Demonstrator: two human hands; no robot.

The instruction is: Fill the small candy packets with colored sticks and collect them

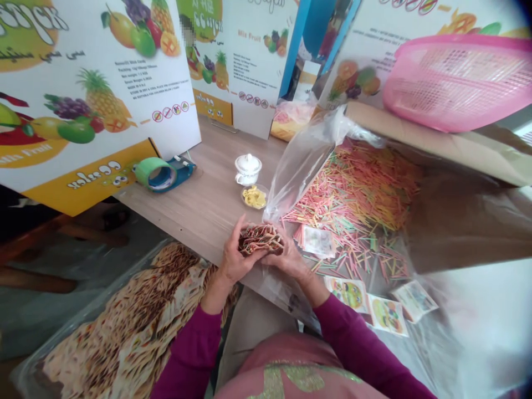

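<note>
Both of my hands hold one thick stack of small printed packets (261, 239) over the front edge of the table, edges facing up. My left hand (235, 259) is wrapped round its left side, thumb across the near face. Around the right side my right hand (290, 259) is closed, its fingertips partly hidden. Just beyond the stack lies a small dish (254, 197) with yellow rubber bands, in front of a white lidded cup (248, 168). To the right is a heap of thin coloured candy sticks (353, 194), with a small packet (318, 241) on its near edge.
Printed cartons (137, 83) stand along the back. A green tape dispenser (160, 174) sits at left. Below left, a clear-lined bin (137, 321) holds many packets. A pink basket (457, 83) rests above an open cardboard box (461, 221). Several packets (387, 315) lie at right.
</note>
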